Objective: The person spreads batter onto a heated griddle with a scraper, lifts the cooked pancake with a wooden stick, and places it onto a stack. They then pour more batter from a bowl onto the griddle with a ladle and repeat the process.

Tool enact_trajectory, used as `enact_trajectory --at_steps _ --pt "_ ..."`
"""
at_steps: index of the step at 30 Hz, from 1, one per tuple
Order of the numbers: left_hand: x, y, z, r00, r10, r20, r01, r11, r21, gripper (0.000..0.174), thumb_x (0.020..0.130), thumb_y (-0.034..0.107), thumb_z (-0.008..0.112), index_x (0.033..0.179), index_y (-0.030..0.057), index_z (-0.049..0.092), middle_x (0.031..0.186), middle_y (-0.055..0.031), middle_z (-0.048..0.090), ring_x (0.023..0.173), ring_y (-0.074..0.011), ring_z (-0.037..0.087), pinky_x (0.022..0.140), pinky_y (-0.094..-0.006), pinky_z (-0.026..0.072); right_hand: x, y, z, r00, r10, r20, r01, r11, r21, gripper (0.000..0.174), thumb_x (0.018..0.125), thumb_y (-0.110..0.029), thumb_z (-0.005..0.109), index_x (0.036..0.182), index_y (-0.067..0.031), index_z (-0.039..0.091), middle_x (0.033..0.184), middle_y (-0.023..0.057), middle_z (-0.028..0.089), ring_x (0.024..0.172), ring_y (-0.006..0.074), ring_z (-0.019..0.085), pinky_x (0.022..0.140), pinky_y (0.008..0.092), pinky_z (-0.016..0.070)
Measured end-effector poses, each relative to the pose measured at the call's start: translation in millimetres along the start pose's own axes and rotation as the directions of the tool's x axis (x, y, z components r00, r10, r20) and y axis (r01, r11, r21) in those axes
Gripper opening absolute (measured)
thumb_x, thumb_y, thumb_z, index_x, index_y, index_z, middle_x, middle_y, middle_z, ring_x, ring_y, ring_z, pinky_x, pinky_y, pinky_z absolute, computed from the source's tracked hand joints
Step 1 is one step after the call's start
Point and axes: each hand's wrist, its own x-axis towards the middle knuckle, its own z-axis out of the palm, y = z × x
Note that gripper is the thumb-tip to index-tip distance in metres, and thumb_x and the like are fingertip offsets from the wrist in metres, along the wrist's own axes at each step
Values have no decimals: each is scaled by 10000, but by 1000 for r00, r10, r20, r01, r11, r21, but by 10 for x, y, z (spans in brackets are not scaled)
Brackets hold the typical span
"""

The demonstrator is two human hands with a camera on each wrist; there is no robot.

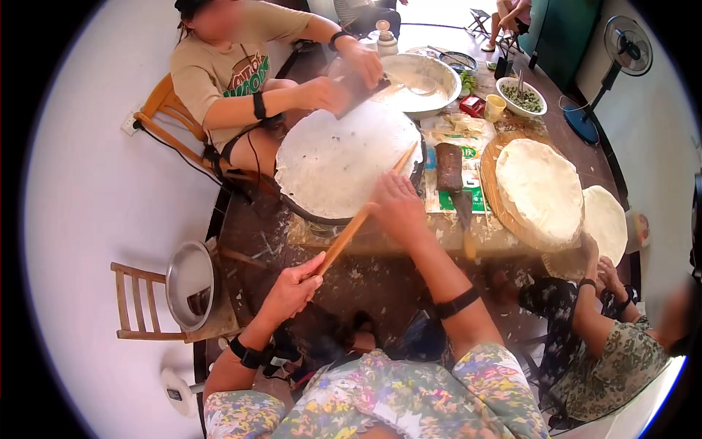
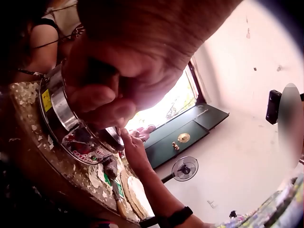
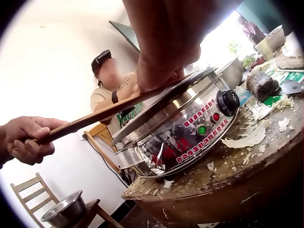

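A thin white pancake [image 1: 344, 164] covers the round electric griddle [image 3: 190, 128], whose front carries a black knob and red and green lights. My left hand [image 1: 292, 289] grips the near end of a long wooden stick [image 1: 344, 238], clear of the griddle's front edge. Farther up, my right hand [image 1: 401, 208] holds the same stick at the griddle's near right rim. The stick's far end lies over the pancake's right edge. Across the griddle, another person's hands [image 1: 325, 95] hold a dark flat scraper at the far edge.
A batter basin [image 1: 417, 84] stands behind the griddle. To the right lie a dark brown block [image 1: 449, 167], a scraper [image 1: 465, 223], and stacked pancakes [image 1: 537, 192] on a round board. A bowl of chopped greens [image 1: 521, 97] stands farther back. Another person sits at right; a metal basin [image 1: 191, 285] rests on a chair.
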Motion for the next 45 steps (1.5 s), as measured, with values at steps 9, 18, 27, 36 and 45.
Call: enact_trajectory --at_steps 9,18,27,36,45 --pt "-580 -808 308 986 99 -136 -99 995 9 510 894 68 570 1391 126 469 764 22 534 612 -50 456 596 -201 432 -551 -592 -504 1000 11 5 -12 999 52 634 755 -308 700 1228 68 507 1347 232 469 1296 369 405 1092 469 304" --pt "-820 -845 356 914 302 -272 -244 942 229 502 864 20 582 1354 94 502 1032 -123 695 700 -67 520 661 -261 473 -437 -792 -403 998 -39 -52 45 992 115 580 790 -320 683 1203 62 545 1335 217 491 1304 354 407 1098 464 297" --pt "-481 -720 130 986 91 -137 -106 989 -105 497 881 30 559 1369 93 494 938 53 598 671 -14 449 598 -177 407 -364 -524 -63 993 -73 -93 79 995 56 548 813 -337 650 1170 67 555 1283 205 522 1271 364 432 1085 475 311" --pt "-551 -833 146 998 54 -44 -63 968 -243 496 884 31 560 1372 83 490 865 62 579 646 -7 423 573 -159 377 -525 -571 -171 993 -82 -83 83 997 6 577 813 -340 649 1181 92 546 1304 241 503 1278 388 422 1102 492 287" --pt "-972 -1026 130 968 83 -239 -125 979 -163 473 888 34 563 1355 86 512 982 -20 676 736 -74 581 680 -195 469 -388 -1083 -350 995 -97 37 94 992 80 663 850 -382 604 1280 102 464 1404 267 392 1354 383 324 1139 475 208"
